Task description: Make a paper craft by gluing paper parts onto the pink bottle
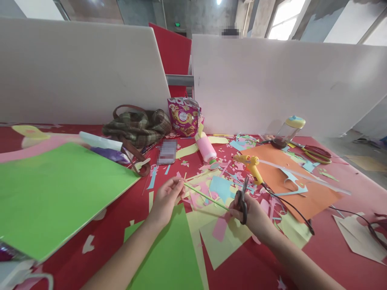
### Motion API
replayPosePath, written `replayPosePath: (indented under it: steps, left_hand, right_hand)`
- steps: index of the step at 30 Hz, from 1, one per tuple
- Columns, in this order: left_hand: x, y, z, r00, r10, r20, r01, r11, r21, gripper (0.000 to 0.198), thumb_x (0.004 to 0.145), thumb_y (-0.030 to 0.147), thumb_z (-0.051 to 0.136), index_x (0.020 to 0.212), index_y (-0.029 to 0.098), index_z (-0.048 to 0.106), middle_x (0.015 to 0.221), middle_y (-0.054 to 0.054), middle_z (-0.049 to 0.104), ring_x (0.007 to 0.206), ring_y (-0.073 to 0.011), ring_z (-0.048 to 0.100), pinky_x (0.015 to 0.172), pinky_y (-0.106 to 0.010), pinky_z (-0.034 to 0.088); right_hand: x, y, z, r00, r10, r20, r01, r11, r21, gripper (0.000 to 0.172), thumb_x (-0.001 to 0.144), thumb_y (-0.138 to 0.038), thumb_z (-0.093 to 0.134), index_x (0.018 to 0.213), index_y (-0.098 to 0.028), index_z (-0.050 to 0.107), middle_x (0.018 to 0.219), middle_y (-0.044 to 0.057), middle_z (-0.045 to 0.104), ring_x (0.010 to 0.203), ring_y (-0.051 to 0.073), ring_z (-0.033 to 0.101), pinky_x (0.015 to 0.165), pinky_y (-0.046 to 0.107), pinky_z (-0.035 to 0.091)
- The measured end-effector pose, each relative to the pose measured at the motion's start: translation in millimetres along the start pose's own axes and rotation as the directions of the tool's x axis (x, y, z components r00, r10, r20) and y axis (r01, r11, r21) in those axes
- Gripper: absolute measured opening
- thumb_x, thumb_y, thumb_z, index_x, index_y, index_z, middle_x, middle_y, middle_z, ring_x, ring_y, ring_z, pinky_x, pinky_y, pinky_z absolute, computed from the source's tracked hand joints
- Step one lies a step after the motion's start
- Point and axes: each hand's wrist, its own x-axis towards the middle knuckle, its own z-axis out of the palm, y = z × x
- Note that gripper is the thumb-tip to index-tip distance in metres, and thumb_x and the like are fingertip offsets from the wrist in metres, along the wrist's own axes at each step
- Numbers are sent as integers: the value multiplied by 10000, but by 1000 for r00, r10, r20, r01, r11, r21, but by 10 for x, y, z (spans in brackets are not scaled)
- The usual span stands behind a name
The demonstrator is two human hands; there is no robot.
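A thin green paper strip [206,196] stretches between my two hands above the paper scraps. My left hand [167,199] pinches its upper left end between thumb and fingers. At the lower right end, the fingertips of my right hand [252,211] grip the strip. The same hand also holds black-handled scissors [242,203], their blades pointing up and away from me. Beneath my hands lie a green sheet [166,257], pale yellow paper [222,245] and a light blue piece [222,187].
A yellow glue gun [252,167] rests beside an orange sheet [314,189], its cord running right. Farther back are a pink bottle [206,148], a phone [167,152], a snack bag [184,117], a plaid bag [137,127] and a jar [288,131]. A large green board [66,189] occupies the left.
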Motion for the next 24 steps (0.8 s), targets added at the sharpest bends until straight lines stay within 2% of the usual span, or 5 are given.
replayPosePath:
  steps: [4, 7, 11, 16, 24]
  left_hand:
    - [-2, -3, 4, 1000, -5, -26, 5, 1000, 13, 161, 651, 297, 610, 677, 164, 524, 557, 37, 515, 496, -66, 465, 523, -202, 405]
    - [29, 0, 0, 995, 34, -97, -42, 996, -83, 176, 620, 295, 634, 656, 161, 527, 543, 35, 527, 506, -75, 482, 542, -219, 422]
    - [96, 1, -23, 981, 58, -187, -106, 960, -258, 197, 560, 268, 683, 610, 159, 527, 503, 45, 522, 490, -66, 477, 509, -200, 414]
    - [125, -2, -49, 975, 18, -220, -100, 924, -370, 223, 494, 250, 729, 570, 161, 538, 503, 44, 559, 492, -59, 497, 517, -189, 431]
    - [76, -13, -11, 982, -3, -191, -51, 960, -277, 227, 542, 314, 695, 552, 179, 513, 511, 52, 575, 483, -71, 522, 526, -216, 451]
  right_hand:
    - [-2, -40, -13, 997, -5, -77, 6, 1000, 7, 255, 641, -296, 594, 692, -200, 363, 634, -21, 525, 541, 104, 481, 485, 226, 361]
    - [-27, -101, -25, 990, -3, -138, 15, 997, 82, 267, 668, -374, 568, 709, -198, 372, 624, -25, 501, 546, 108, 488, 501, 233, 366]
    - [-75, -130, -40, 999, 35, 23, -39, 982, 183, 281, 727, -464, 474, 737, -193, 397, 585, -33, 470, 510, 95, 460, 474, 224, 347]
    - [-114, -100, -29, 960, 90, 267, -123, 986, 113, 334, 756, -509, 404, 753, -176, 424, 507, -41, 443, 441, 72, 418, 411, 193, 285]
    - [-127, -116, -12, 966, 113, 233, -132, 989, 68, 379, 752, -545, 372, 695, -171, 404, 455, -58, 417, 396, 58, 397, 381, 182, 240]
